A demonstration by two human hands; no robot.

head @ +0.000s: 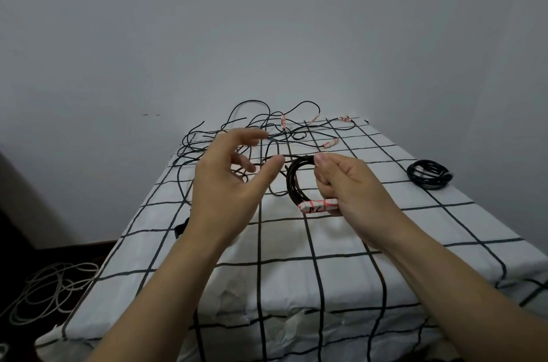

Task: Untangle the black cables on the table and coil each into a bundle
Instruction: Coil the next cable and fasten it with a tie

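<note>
My right hand [347, 183] is shut on a small coil of black cable [292, 183], held just above the table; a white tape tag with red marks [318, 206] sticks out below my fingers. A strand runs from the coil's top leftward past my left hand [228, 180], which hovers with fingers spread and the thumb tip close to that strand; whether it touches is unclear. Behind the hands, a loose tangle of black cables [261, 127] with several white tags sprawls across the table's far end. A finished black bundle [429, 174] lies at the right.
The table wears a white cloth with a black grid [341, 278] and stands against a grey wall. A pale cable pile [50, 290] lies on the dark floor at the lower left. A small dark object [181, 227] hangs at the table's left edge.
</note>
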